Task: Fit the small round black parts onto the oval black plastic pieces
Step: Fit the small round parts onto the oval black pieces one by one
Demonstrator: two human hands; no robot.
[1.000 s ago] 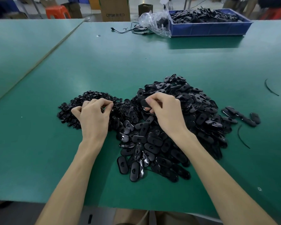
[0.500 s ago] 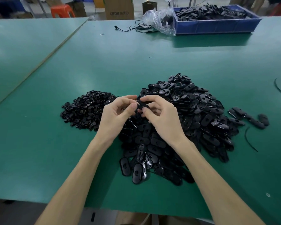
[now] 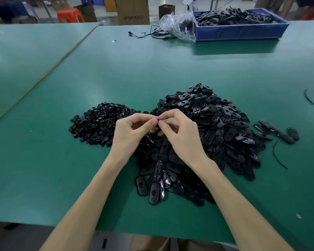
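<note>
A heap of small round black parts (image 3: 98, 124) lies on the green table, left of centre. A much bigger heap of oval black plastic pieces (image 3: 216, 127) lies to its right. My left hand (image 3: 132, 131) and my right hand (image 3: 179, 133) meet fingertip to fingertip above the near left side of the oval heap. Between the fingertips of my right hand sits one oval black piece (image 3: 160, 122), mostly hidden. My left thumb and forefinger pinch against it; a round part there is hidden by the fingers.
A blue bin (image 3: 243, 31) full of black parts stands at the far right, with a clear plastic bag (image 3: 178, 26) and a black cable (image 3: 149, 34) beside it. A few oval pieces (image 3: 277, 130) and thin black strips (image 3: 277, 154) lie right of the big heap. A seam (image 3: 62, 55) splits the table.
My left hand left the heap of round parts and came right to meet my right hand. My right hand lifted an oval piece off the big heap. The fingertips have closed together.
</note>
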